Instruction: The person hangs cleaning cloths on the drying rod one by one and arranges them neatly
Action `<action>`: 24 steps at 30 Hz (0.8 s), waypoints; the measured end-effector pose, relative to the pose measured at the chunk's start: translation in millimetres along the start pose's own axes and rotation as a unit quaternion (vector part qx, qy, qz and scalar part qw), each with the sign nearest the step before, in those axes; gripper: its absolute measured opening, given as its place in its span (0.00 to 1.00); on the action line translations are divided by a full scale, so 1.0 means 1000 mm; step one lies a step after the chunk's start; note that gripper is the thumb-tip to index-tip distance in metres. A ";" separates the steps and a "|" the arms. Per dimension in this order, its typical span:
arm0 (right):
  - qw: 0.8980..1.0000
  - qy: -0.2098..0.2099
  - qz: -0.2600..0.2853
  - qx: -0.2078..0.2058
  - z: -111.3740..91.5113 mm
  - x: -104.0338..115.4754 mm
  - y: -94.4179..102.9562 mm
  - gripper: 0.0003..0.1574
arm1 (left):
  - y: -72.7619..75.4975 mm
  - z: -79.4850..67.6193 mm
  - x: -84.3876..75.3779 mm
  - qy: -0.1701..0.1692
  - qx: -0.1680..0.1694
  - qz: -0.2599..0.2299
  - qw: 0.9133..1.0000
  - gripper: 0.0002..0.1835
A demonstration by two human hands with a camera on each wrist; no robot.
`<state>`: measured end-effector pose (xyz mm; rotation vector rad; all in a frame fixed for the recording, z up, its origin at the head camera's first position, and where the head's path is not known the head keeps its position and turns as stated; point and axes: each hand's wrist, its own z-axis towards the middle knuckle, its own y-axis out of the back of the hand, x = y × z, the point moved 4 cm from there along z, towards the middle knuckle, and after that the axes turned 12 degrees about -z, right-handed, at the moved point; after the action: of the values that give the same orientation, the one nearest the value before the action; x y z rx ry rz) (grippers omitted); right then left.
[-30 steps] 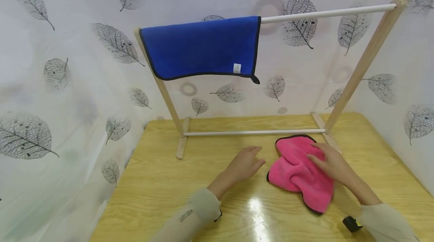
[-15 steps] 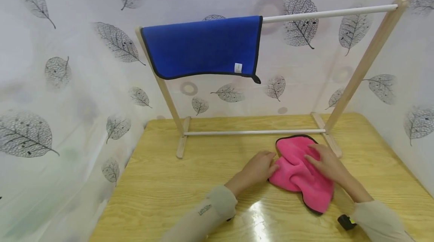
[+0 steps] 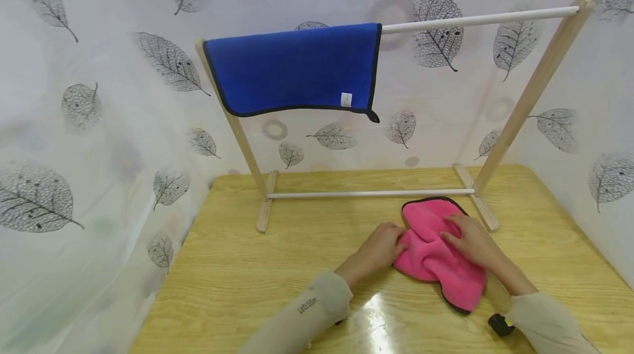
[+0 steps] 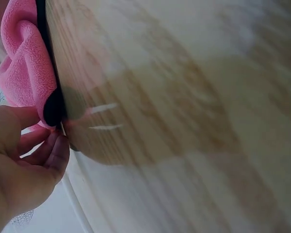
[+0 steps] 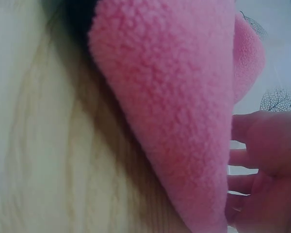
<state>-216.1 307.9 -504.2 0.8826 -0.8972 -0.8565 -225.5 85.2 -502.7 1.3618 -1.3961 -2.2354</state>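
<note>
A crumpled pink towel [image 3: 441, 249] with black edging lies on the table. At its left corner, my left hand [image 3: 380, 246] pinches the cloth; in the left wrist view the thumb and fingers of the left hand [image 4: 24, 160] meet at the black-edged corner. My right hand [image 3: 475, 241] rests on the towel's upper right part with relaxed, spread fingers. In the right wrist view a raised fold of the pink towel [image 5: 169, 111] partly hides the fingertips of the right hand [image 5: 266, 170].
Behind the towel stands a wooden rack with a white top rail [image 3: 480, 21] and a low white crossbar [image 3: 371, 194]. A blue towel [image 3: 292, 70] hangs over the rail's left half. Leaf-patterned sheeting [image 3: 114, 123] encloses the wooden table [image 3: 223, 288].
My left hand has moved right to the pink towel and taken its left corner. The right hand has shifted slightly left over the cloth. The blue towel hangs as before.
</note>
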 end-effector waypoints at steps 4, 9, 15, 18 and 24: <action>1.000 -0.015 -0.003 0.022 -0.001 0.000 -0.001 0.26 | -0.001 0.000 0.000 -0.003 0.000 0.002 1.000 0.09; 0.998 -0.026 -0.017 0.046 -0.002 0.002 -0.003 0.25 | -0.002 -0.001 0.001 -0.003 0.007 -0.018 1.000 0.07; 0.996 -0.012 -0.062 0.057 -0.004 0.005 -0.002 0.26 | 0.004 -0.006 0.014 0.020 -0.021 -0.074 0.997 0.12; 0.993 -0.013 -0.092 0.070 -0.008 0.007 0.000 0.28 | 0.014 -0.013 0.025 0.039 -0.037 -0.085 0.995 0.13; 0.990 -0.038 -0.105 0.090 -0.015 0.010 0.006 0.28 | 0.035 -0.027 0.043 0.079 -0.045 -0.137 0.986 0.13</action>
<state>-197.7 305.3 -501.6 1.1221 -0.9716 -1.0063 -239.2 25.2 -505.3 1.7478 -1.0997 -2.2570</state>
